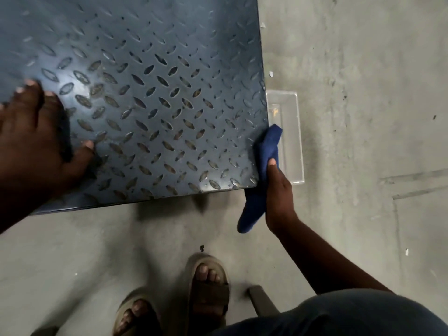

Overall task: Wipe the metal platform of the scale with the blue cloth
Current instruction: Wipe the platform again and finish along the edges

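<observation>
Right hand (278, 190) grips bunched blue cloth (263, 161) at platform (157, 93) corner edge. Left hand (36, 132) lies flat, fingers spread, bracing the plate. Best to unfold cloth, press flat, sweep overlapping strokes along the tread.

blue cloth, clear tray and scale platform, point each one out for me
blue cloth (252, 209): head view, on the hanging lower end.
clear tray (289, 112): head view, on its bare floor.
scale platform (150, 98): head view, on the middle of the tread plate.

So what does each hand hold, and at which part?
Right hand grips the blue cloth around its middle; left hand holds nothing, resting on the platform.
</observation>
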`<state>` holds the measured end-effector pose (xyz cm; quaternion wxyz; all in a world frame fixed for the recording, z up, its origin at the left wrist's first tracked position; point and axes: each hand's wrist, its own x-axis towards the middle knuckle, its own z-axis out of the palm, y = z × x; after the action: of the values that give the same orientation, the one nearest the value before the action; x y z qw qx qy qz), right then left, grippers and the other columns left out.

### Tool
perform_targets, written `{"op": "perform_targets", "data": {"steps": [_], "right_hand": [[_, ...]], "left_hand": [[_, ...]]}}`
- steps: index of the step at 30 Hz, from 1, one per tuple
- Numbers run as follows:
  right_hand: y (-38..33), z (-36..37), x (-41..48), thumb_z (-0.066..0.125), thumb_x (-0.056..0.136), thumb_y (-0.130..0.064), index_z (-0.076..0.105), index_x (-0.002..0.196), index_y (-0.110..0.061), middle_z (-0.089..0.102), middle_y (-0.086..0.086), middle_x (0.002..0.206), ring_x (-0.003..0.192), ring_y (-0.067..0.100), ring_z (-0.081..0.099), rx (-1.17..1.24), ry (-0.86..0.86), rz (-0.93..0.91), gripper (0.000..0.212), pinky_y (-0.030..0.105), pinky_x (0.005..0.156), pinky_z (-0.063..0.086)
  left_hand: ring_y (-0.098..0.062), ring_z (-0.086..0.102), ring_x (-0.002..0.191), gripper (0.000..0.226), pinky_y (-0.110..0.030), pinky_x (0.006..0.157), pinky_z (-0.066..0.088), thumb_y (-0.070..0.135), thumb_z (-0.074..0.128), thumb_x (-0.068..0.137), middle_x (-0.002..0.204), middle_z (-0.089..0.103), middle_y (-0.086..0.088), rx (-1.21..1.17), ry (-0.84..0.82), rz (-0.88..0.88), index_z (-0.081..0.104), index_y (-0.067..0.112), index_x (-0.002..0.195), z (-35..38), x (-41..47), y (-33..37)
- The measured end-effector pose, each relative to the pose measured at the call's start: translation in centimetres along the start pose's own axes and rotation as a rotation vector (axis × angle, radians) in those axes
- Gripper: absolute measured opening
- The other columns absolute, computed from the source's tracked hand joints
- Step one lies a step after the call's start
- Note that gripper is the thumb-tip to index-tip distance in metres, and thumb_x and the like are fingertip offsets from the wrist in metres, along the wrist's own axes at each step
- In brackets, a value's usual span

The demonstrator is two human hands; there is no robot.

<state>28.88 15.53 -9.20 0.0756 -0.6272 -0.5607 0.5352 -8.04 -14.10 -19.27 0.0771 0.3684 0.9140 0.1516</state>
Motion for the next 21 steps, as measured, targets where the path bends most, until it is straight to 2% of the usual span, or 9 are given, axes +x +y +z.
{"op": "perform_targets", "data": {"steps": [3,6,9,10,11,13,15,18,21], "right_hand": [[-0.9,-0.8,-0.2,0.05,0.099,-0.065,0.073,0.09,-0.027,0.074,-0.004,0.091,0.09,0.015,0.07,-0.141,0.013,0.061,0.045,0.035,0.081,0.055],[-2.4,-2.5,0.3,0.057,0.101,-0.051,0.067,0.079,-0.012,0.067,0.003,0.072,0.071,0.022,0.062,-0.463,0.06,-0.142,0.046,0.034,0.067,0.048],[-2.4,-2.3,-0.4,0.063,0.099,-0.031,0.066,0.097,-0.021,0.068,-0.002,0.072,0.068,0.022,0.067,-0.659,0.107,-0.334,0.011,0.029,0.062,0.049],[-2.0,-2.2,-0.8,0.063,0.096,-0.023,0.066,0.107,-0.026,0.073,-0.002,0.08,0.074,0.025,0.071,-0.694,0.108,-0.365,0.012,0.029,0.063,0.051],[-2.0,-2.0,-1.1,0.065,0.09,-0.013,0.066,0.119,-0.031,0.077,0.0,0.101,0.088,0.028,0.074,-0.761,0.112,-0.431,0.034,0.032,0.07,0.055],[-2.5,-1.9,-0.9,0.065,0.078,0.003,0.061,0.14,-0.031,0.061,-0.002,0.146,0.126,0.025,0.064,-0.936,0.077,-0.638,0.07,0.042,0.09,0.057],[-3.5,-0.7,-0.3,0.061,0.08,-0.002,0.057,0.146,-0.022,0.049,0.001,0.156,0.145,0.023,0.045,-1.001,-0.127,-0.957,0.07,0.052,0.109,0.049],[-4.4,5.0,-0.5,0.049,0.099,-0.03,0.044,0.155,-0.022,0.036,0.001,0.164,0.155,0.021,0.027,-1.125,-0.61,-1.256,0.057,0.056,0.124,0.029],[-5.5,11.2,-0.3,0.032,0.109,-0.049,0.022,0.164,-0.027,0.015,-0.001,0.172,0.16,0.022,0.007,-1.349,-0.767,-1.488,0.061,0.053,0.129,0.005]], "left_hand": [[-0.05,0.023,0.161,0.104,-0.065,0.132,0.02,0.065,0.051,0.089,0.177,0.018,-0.022,0.024,0.027,0.016,0.023,0.002,0.166,-3.5,-1.4,4.6],[-0.05,0.027,0.158,0.099,-0.063,0.13,0.017,0.063,0.048,0.092,0.172,0.025,-0.032,0.077,0.036,0.002,0.029,-0.001,0.163,-5.2,-1.8,6.7],[-0.047,0.027,0.16,0.098,-0.059,0.131,0.015,0.064,0.047,0.092,0.173,0.026,-0.029,0.116,0.041,-0.025,0.031,-0.001,0.164,-5.0,-2.1,6.8],[-0.046,0.028,0.16,0.098,-0.059,0.132,0.015,0.065,0.046,0.092,0.173,0.026,-0.029,0.114,0.041,-0.02,0.031,0.0,0.164,-5.1,-2.1,6.7],[-0.045,0.028,0.16,0.099,-0.058,0.132,0.015,0.066,0.046,0.091,0.173,0.027,-0.028,0.118,0.044,-0.009,0.032,0.0,0.164,-5.1,-2.1,6.7],[-0.043,0.027,0.161,0.1,-0.056,0.133,0.014,0.067,0.045,0.091,0.174,0.026,-0.027,0.128,0.038,-0.016,0.032,0.001,0.165,-5.1,-2.1,6.6],[-0.04,0.022,0.164,0.101,-0.056,0.134,0.012,0.069,0.043,0.092,0.176,0.022,-0.025,0.129,0.017,-0.016,0.028,0.003,0.167,-5.1,-2.1,6.5],[-0.036,0.017,0.166,0.101,-0.055,0.136,0.009,0.07,0.041,0.092,0.178,0.018,-0.021,0.129,0.014,-0.013,0.025,0.005,0.169,-5.3,-2.0,6.6],[-0.036,0.02,0.165,0.102,-0.055,0.135,0.01,0.07,0.042,0.091,0.179,0.018,-0.02,0.12,0.024,-0.014,0.026,0.006,0.169,-5.2,-2.1,6.4]]}}
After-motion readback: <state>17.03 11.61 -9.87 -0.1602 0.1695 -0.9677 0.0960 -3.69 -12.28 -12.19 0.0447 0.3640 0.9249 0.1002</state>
